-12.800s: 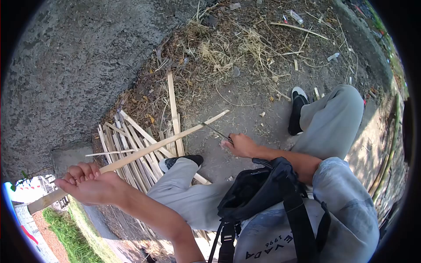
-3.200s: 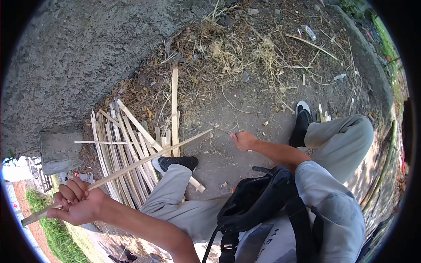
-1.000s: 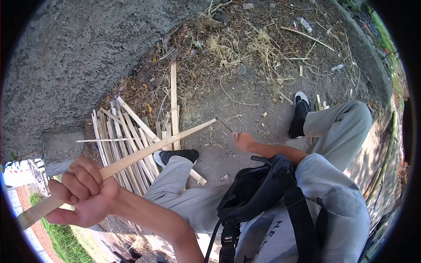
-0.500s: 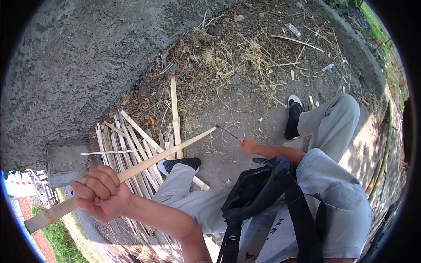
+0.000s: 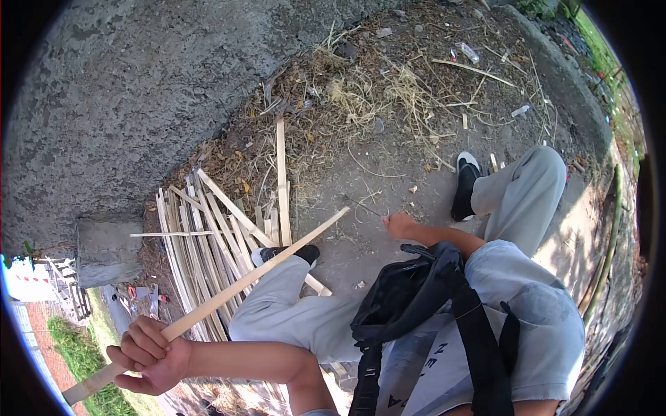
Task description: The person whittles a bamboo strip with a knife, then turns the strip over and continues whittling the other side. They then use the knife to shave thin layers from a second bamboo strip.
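My left hand (image 5: 149, 353) is closed round a long pale bamboo strip (image 5: 239, 283), which slants up and right across the view. The strip's lower end sticks out past the fist at the left edge. My right hand (image 5: 400, 226) grips a knife whose thin dark blade (image 5: 363, 205) points left, its tip close to the strip's far end; the handle is hidden in the fingers. Beneath the strip lies a pile of split bamboo strips (image 5: 201, 243), beside my shoe (image 5: 305, 255).
A rough concrete wall (image 5: 152, 90) rises at upper left, with a concrete block (image 5: 107, 249) at its foot. Dry grass (image 5: 361, 97), shavings and a plastic bottle (image 5: 469, 53) litter the ground. A black bag (image 5: 409, 291) hangs across my chest. Poles (image 5: 607, 249) lie at right.
My left hand has moved down and left, drawing the bamboo strip back with it. The strip's far end now sits slightly below the blade tip. My right hand has barely shifted.
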`<act>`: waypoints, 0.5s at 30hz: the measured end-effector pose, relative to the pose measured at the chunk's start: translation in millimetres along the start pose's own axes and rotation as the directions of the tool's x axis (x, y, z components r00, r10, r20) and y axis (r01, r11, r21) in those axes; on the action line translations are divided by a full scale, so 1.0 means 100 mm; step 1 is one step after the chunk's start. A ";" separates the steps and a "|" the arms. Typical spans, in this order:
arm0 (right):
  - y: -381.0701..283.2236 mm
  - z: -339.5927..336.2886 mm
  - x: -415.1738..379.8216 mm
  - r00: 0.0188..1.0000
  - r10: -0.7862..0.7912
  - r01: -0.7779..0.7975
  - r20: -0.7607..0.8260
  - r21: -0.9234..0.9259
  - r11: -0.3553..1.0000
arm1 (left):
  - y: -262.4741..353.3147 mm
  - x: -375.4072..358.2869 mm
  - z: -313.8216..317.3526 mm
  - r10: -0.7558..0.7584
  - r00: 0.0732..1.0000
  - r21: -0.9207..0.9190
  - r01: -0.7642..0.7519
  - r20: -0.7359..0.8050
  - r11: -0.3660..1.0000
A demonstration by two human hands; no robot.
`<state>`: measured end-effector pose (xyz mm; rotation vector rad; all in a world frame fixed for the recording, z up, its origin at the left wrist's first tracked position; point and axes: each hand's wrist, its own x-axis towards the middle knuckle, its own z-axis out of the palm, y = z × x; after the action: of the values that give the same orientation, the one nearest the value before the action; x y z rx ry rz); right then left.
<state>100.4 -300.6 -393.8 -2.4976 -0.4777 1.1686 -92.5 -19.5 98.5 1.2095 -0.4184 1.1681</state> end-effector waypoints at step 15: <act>-0.44 -1.79 -0.41 0.769 0.020 0.323 -0.638 0.416 0.850 | 0.09 0.01 -0.86 0.017 0.981 -0.308 -0.077 -0.195 0.948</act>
<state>208.8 -308.3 -239.7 -2.1320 -0.1525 0.2741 -126.3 55.3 72.1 0.8078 -0.4703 1.1943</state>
